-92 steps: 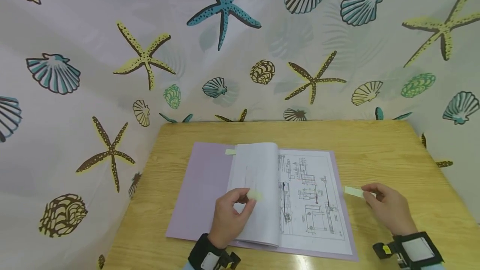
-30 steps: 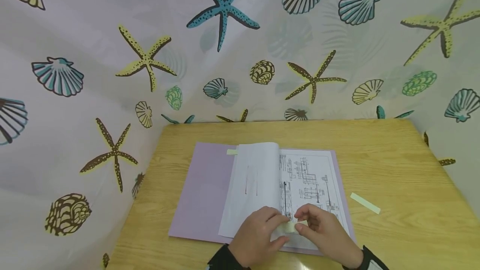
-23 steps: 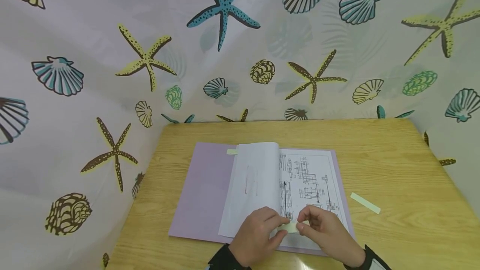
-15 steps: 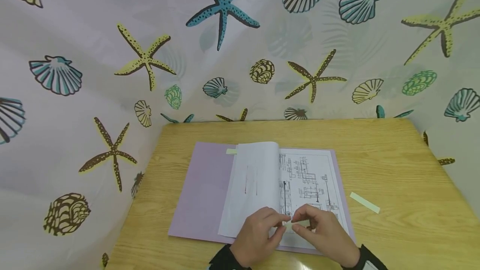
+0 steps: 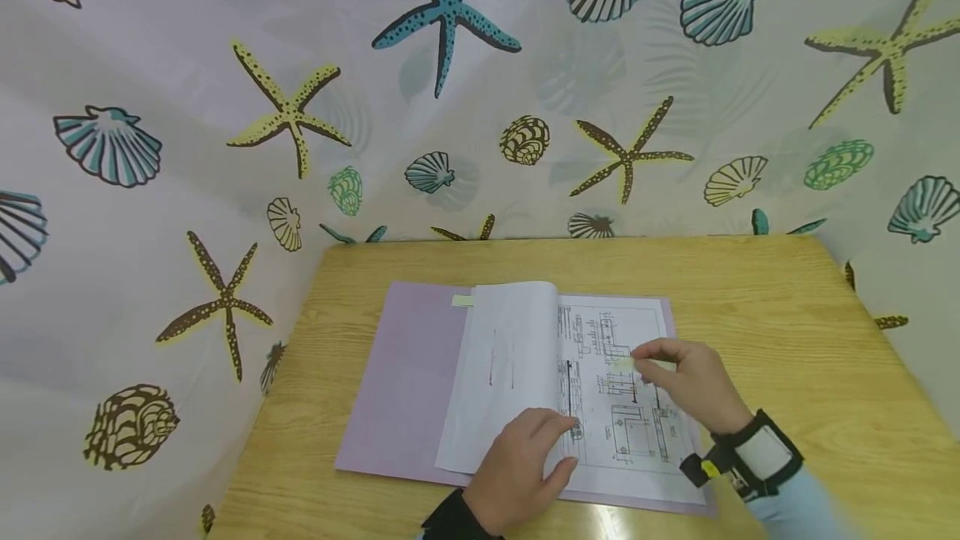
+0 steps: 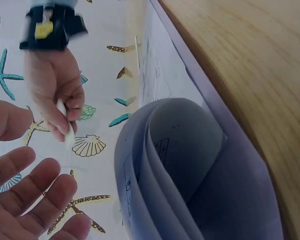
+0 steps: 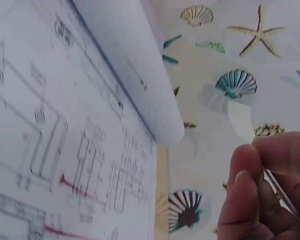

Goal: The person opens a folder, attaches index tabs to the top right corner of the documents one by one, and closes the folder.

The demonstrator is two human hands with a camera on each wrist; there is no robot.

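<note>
A booklet with a light purple cover [image 5: 405, 373] lies spread on the table, a technical drawing on its right page [image 5: 600, 473]. Over the upper half of that page, my right hand [image 5: 693, 386] pinches a pale yellow-green sticky tab [image 5: 624, 363] between thumb and fingertips. The right wrist view shows the tab [image 7: 241, 120] jutting from the fingertips. My left hand [image 5: 525, 465] is low near the booklet's middle, thumb and fingers apart and holding nothing. In the left wrist view, the turned pages [image 6: 155, 165] curl up beside the left fingers [image 6: 40, 185].
A similar pale tab [image 5: 462, 301] sticks out from the top left edge of the turned pages. The wooden table [image 5: 817, 357] reaches back to a curtain [image 5: 480, 173] printed with shells and starfish. Red marks [image 7: 80, 190] show on the drawing page in the right wrist view.
Earlier my left hand pinched the tab; then both hands met at it over the lower page. Now my right hand has carried it up and away, while the left stays put.
</note>
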